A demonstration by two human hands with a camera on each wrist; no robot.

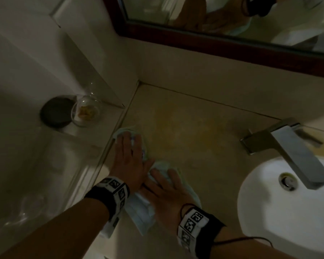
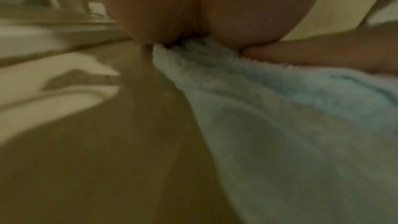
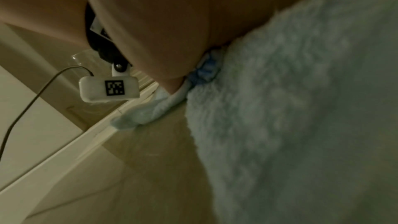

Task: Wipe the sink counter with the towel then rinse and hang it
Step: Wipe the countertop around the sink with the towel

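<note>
A pale blue towel [image 1: 141, 212] lies bunched on the beige sink counter [image 1: 195, 131], near its left edge. My left hand [image 1: 128, 156] presses flat on the towel's far part with straight fingers. My right hand [image 1: 165, 189] presses flat on the near part, just right of the left hand. In the left wrist view the palm [image 2: 193, 6] bears down on the fluffy towel [image 2: 290, 134]. The right wrist view shows the towel [image 3: 301, 108] under the palm [image 3: 161, 14] beside the counter [image 3: 140, 176].
A white round sink [image 1: 288, 202] with a chrome faucet [image 1: 292, 154] is at the right. A raised ledge at the left holds a dark round lid [image 1: 56, 111] and a glass jar [image 1: 86, 111]. A dark-framed mirror [image 1: 223, 19] hangs on the back wall.
</note>
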